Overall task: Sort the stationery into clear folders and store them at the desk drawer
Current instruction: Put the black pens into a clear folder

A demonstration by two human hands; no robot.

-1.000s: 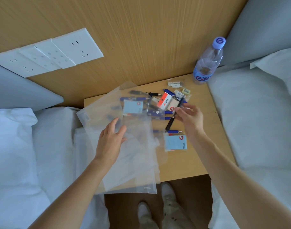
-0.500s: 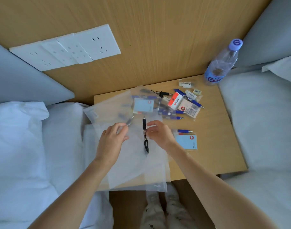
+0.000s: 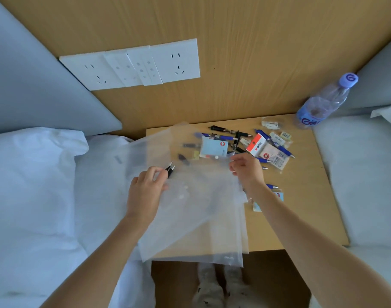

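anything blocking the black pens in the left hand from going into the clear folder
Nothing visible does. The left hand holds two black pens at the clear folder, whose top edge the right hand pinches.

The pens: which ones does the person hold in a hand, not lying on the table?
The two black pens with silver tips, gripped in the left hand over the clear folder. The blue pens lie loose on the table.

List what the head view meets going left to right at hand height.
White pillow → left hand pinching two black pens → clear plastic folder → right hand → bare wooden desk top → grey bedding.
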